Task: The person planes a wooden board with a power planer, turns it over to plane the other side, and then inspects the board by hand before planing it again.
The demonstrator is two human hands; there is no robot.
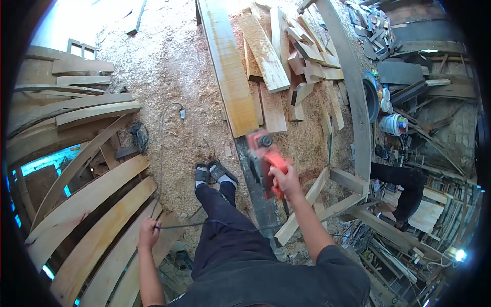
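Head view: we look down on a workshop floor (153, 71) thick with wood shavings.
Plank: long yellowish plank (221, 66) runs away from us, near end just by the tool.
Offcuts: loose pile of wood blocks (312, 56) crowds the plank's right side.
Frame: pale wooden frame (349, 180) stands right of the right forearm, crowding that side.
Far right: buckets (391, 124), stacked scrap, lit bulb (460, 255); we also see another person's bent leg (404, 184) in black.
Left side: row of curved boards (97, 217) beside the left hand; small white connector (182, 114) on the shavings.
Planer: red planer (276, 166), somewhat blurred, over the dark beam at the plank's near end; we can't tell if it touches the wood.
Right hand: right hand (288, 181) closed round the planer's handle, arm reaching forward, nearly straight.
Left hand: left hand (149, 233) out to the side, elbow bent, fingers curled on a black cord (186, 225) that crosses our thighs.
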